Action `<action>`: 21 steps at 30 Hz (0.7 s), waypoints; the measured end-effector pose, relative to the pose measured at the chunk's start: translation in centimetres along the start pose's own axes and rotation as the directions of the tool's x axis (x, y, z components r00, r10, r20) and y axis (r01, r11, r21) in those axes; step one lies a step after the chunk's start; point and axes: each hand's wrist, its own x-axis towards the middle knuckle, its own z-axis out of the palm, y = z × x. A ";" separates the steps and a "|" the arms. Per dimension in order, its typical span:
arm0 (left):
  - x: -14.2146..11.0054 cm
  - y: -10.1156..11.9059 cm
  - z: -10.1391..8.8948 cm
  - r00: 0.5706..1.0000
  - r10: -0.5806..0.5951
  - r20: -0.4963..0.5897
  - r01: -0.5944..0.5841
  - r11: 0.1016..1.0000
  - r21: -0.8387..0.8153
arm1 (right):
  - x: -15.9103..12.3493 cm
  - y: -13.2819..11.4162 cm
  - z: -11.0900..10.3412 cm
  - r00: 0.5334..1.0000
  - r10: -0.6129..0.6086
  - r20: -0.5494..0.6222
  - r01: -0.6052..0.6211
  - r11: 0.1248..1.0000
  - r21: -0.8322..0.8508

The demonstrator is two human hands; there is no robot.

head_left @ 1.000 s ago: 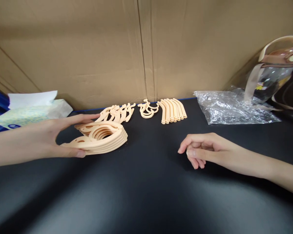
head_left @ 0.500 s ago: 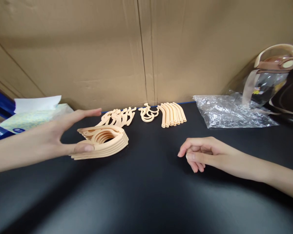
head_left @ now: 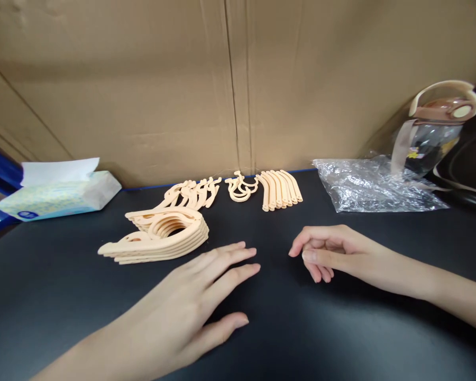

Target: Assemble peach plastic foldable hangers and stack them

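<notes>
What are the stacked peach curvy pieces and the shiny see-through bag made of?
Stacked peach curved pieces: probably hard plastic with a matte finish, since the colour is even and the edges look smoothly moulded; painted wood is possible. Clear crinkled bag: likely thin, glossy plastic film, with creases and bright glints.

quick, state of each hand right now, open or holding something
Left hand: open, holding nothing, near the stack of hangers.
Right hand: partly open, loosely curled, nothing visible in it.

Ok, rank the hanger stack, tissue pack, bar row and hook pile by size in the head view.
Largest: hanger stack and tissue pack, too alike to rank
Next: bar row
Smallest: hook pile
</notes>
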 end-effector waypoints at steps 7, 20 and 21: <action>0.0 -0.4 0.2 0.993 -0.093 0.073 0.091 0.995 0.038 | 1.0 -1.3 -2.0 0.970 -0.074 -0.233 0.027 0.980 -0.198; 0.0 -0.5 0.1 0.993 -0.106 0.051 0.108 0.994 -0.035 | 8.8 -0.8 -9.8 0.819 -0.280 -0.500 -0.385 0.376 -0.843; 0.0 -0.6 0.1 0.993 -0.106 0.049 0.108 0.993 -0.044 | 9.3 -0.5 -9.8 0.824 -0.283 -0.492 -0.386 0.357 -0.851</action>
